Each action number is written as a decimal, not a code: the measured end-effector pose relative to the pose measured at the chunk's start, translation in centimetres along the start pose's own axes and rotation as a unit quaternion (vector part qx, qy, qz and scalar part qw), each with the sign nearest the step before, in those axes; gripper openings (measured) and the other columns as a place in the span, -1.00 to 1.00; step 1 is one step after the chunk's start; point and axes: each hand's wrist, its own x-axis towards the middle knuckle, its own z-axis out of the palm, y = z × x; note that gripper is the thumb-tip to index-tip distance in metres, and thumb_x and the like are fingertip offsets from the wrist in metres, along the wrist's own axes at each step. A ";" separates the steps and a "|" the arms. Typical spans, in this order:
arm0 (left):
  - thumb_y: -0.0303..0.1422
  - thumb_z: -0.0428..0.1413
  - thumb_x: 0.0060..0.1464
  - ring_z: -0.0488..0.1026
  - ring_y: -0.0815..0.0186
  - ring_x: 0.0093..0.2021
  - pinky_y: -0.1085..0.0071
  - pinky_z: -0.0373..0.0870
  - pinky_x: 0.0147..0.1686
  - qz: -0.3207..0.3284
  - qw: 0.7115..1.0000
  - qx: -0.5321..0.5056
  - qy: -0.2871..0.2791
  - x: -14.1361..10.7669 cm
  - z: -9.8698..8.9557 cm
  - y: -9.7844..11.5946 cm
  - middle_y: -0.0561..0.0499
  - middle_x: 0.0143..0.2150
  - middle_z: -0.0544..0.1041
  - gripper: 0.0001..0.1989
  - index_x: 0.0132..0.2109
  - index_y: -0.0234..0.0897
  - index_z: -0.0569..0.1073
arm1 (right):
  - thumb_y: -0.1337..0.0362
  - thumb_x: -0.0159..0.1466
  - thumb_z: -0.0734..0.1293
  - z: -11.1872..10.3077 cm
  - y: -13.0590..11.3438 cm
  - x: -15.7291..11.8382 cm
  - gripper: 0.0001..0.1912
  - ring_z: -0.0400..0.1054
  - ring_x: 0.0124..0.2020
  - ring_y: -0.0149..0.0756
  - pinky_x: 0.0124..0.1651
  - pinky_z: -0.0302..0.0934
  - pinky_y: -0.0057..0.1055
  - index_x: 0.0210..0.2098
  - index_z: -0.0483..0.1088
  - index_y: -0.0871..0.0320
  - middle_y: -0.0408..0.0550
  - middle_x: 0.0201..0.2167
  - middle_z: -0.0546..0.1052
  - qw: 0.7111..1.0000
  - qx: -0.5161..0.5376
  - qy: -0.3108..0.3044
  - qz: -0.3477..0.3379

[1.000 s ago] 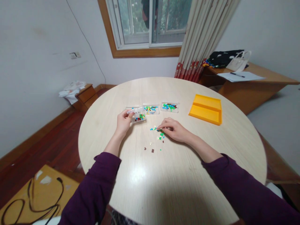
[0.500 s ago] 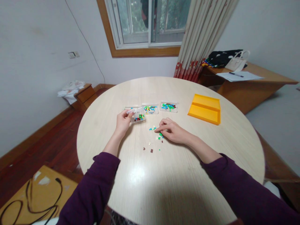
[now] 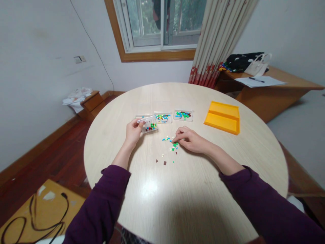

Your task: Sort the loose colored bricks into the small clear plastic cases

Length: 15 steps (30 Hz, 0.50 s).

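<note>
My left hand point(image 3: 133, 133) grips a small clear box point(image 3: 150, 126) with red, green and yellow pieces inside, tilted over the table. My right hand point(image 3: 189, 139) touches the loose small pieces point(image 3: 175, 145) on the tabletop with a fingertip; its other fingers are curled, and whether anything is between them is too small to tell. Blue and yellow bits point(image 3: 166, 139) lie just left of that fingertip. Nearer to me are a brown square piece point(image 3: 165, 163) and a few tiny bits. Behind stand two more clear boxes of coloured pieces point(image 3: 163, 118) point(image 3: 183, 115), and another is partly hidden behind the held box.
An open yellow case point(image 3: 222, 122) lies on the right of the round pale table point(image 3: 198, 203). Beyond it, a wooden desk point(image 3: 291, 81) bears paper, a pen and a white bag. A board with a black cable point(image 3: 63, 206) is at the lower left.
My right hand has moved slightly to the right, uncovering more of the blue and yellow bits. My left hand and its box have stayed in place.
</note>
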 end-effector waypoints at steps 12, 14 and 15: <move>-0.13 0.24 -0.11 0.45 0.30 -0.34 0.42 0.34 -0.34 0.001 1.000 0.004 0.007 0.0 0.1 0.1 -0.02 -0.36 0.56 -0.70 -0.38 -0.29 0.52 | 0.52 0.16 0.20 0.9 1.0 0.3 -0.65 0.25 -0.31 -0.28 -0.18 0.19 -0.29 -0.28 0.58 0.12 -0.06 -0.45 0.39 0.998 0.017 0.053 0.036; -0.11 0.25 -0.12 0.45 0.30 -0.34 0.42 0.35 -0.35 -0.002 1.000 0.004 0.008 0.0 0.1 0.1 -0.02 -0.36 0.56 -0.68 -0.38 -0.30 0.52 | 0.52 0.16 0.20 1.0 1.3 0.4 -0.65 0.26 -0.30 -0.27 -0.17 0.20 -0.27 -0.27 0.58 0.12 -0.05 -0.43 0.40 0.997 0.015 0.073 0.036; -0.09 0.25 -0.13 0.45 0.30 -0.34 0.42 0.34 -0.35 -0.002 1.000 0.003 0.008 0.0 0.1 0.1 -0.03 -0.36 0.56 -0.67 -0.38 -0.30 0.52 | 0.52 0.16 0.20 1.0 1.4 0.4 -0.65 0.26 -0.29 -0.27 -0.16 0.20 -0.26 -0.27 0.58 0.11 -0.04 -0.42 0.40 0.996 0.014 0.086 0.035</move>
